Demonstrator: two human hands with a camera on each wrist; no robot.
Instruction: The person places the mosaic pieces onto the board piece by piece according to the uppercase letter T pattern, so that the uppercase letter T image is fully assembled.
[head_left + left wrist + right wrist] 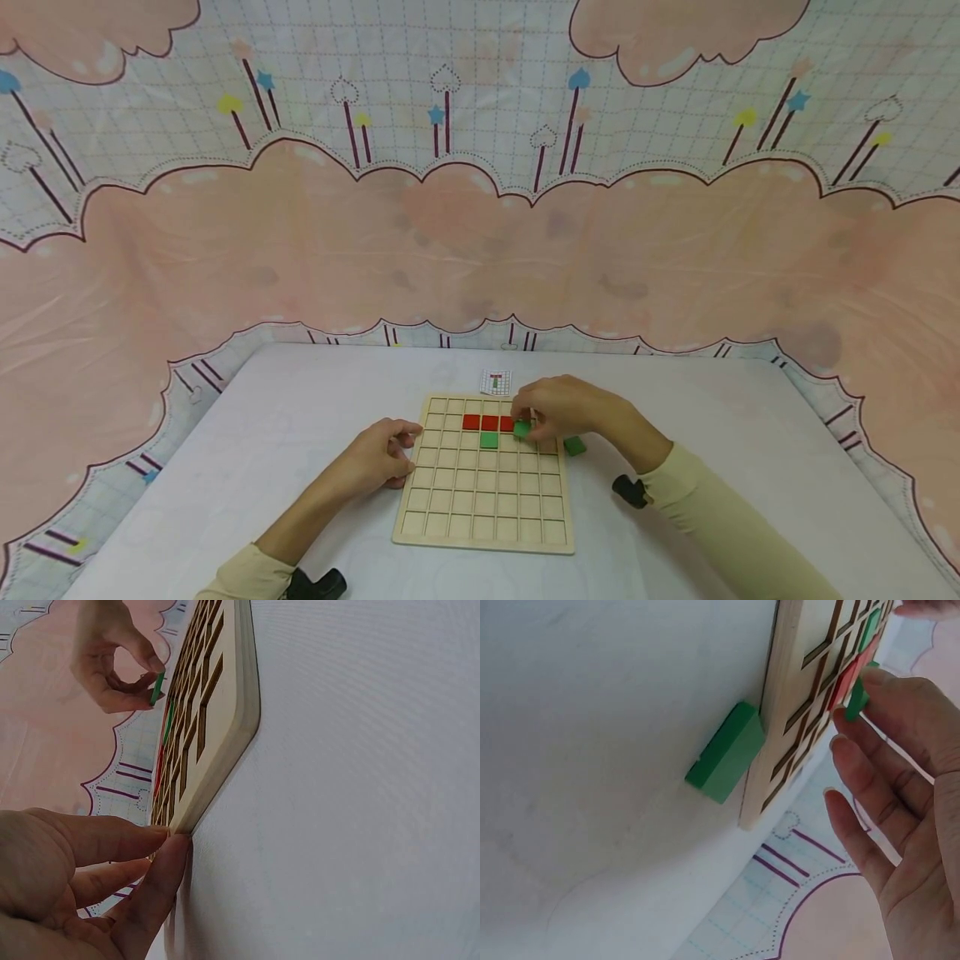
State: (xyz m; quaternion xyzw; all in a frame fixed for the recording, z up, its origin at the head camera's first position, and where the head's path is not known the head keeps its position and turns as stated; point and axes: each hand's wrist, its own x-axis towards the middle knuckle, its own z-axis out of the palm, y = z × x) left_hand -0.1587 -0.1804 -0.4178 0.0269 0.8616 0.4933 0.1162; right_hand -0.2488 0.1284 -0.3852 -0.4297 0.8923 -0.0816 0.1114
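A wooden grid board (486, 504) lies flat on the white table. At its left edge my left hand (372, 455) pinches the rim; in the left wrist view the thumb and a finger (161, 881) meet at the board's side. Over the upper right cells, my right hand (562, 406) holds a green square tile (522, 429) between thumb and fingers, tilted on edge in the right wrist view. Three red tiles (489, 422) sit side by side in one row of cells. Below the middle one, another green tile (488, 440) fills a cell.
A loose green tile (575, 446) lies on the table against the board's right edge. Behind the board is a small pattern card (496, 382) showing a red and green figure on a grid. A printed cloth (480, 250) hangs behind the table (315, 375).
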